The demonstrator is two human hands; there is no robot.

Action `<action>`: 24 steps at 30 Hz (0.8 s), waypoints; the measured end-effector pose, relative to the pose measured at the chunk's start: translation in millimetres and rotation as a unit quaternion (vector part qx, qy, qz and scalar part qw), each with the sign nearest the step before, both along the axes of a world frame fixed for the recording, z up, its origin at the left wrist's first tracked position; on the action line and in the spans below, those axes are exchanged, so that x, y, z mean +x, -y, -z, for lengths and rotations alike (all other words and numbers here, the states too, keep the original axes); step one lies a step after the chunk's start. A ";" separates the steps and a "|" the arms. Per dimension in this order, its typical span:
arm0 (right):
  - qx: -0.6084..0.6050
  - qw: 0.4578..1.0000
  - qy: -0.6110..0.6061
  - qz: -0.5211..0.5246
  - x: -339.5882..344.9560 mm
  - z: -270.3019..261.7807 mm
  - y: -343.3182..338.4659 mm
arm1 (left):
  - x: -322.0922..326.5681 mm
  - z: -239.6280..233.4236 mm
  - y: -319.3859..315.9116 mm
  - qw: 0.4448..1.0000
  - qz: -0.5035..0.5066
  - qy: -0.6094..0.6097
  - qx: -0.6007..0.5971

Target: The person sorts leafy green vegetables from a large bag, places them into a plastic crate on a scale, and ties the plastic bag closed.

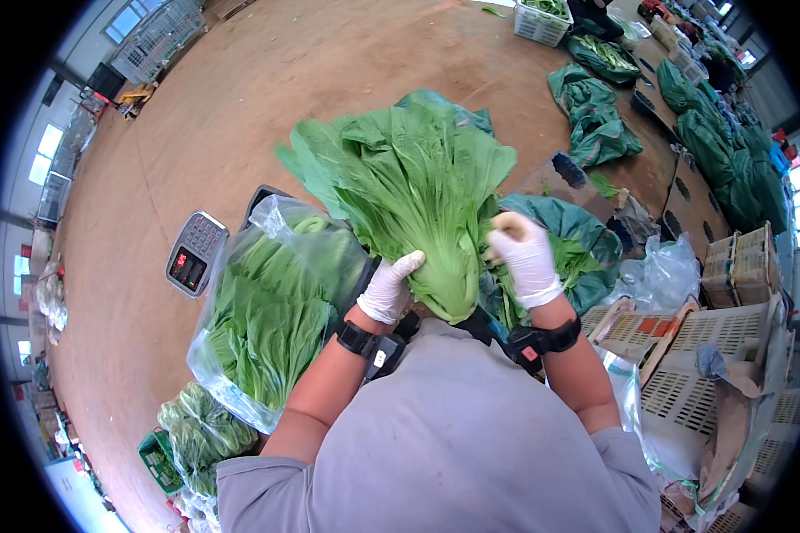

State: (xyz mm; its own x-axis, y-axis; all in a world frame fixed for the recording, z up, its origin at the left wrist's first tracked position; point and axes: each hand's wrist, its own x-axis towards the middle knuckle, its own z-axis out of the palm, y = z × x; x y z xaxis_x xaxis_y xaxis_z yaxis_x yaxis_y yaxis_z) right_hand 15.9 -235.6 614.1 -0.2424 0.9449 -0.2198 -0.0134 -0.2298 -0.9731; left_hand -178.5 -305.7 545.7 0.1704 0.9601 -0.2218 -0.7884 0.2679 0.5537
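A large head of leafy mustard greens (433, 220) is in front of me, its leaves fanned away and its pale stem base towards my body. My left hand (393, 283), in a white glove, grips its lower left side with the thumb on top. My right hand (523, 256), also gloved, is just right of the stems with curled, blurred fingers; whether anything is between them is unclear. To the left, a clear plastic bag (277, 230) full of leafy greens (267, 326) lies by a dark tray edge (260, 200). A scale display (197, 253) with lit red digits stands farther left.
Green woven sacks (593, 120) lie at right, and one with loose greens (570, 256) is beside my right hand. Plastic crates (687, 393) line my right side. Bagged vegetables (207, 426) and a green crate (160, 460) are lower left. A person (597, 20) is at the far top.
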 end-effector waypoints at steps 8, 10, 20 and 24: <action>0.280 0.863 0.421 0.003 88.7 13.1 -12.7 | -1.2 -16.1 0.2 0.996 0.061 -0.064 -0.019; 0.217 0.949 0.226 -0.002 66.5 -2.0 -10.0 | 7.5 -22.1 -6.0 0.995 0.076 -0.066 -0.004; 0.272 0.940 0.196 0.057 29.0 -6.3 -30.2 | 27.5 -14.2 -34.4 0.986 0.121 -0.115 0.016; 0.178 0.977 0.110 0.032 34.9 0.1 -36.7 | 33.2 -13.9 -43.1 0.986 0.118 -0.119 0.012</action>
State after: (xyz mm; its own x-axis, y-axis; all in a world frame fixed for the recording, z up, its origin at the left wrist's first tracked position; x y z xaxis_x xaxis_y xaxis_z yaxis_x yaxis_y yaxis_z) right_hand 50.8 -198.9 614.0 -0.1650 0.9826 0.0849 0.2025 0.1180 -0.9721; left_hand -145.3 -262.5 559.6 0.3356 0.9056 -0.2592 -0.5531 0.4122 0.7240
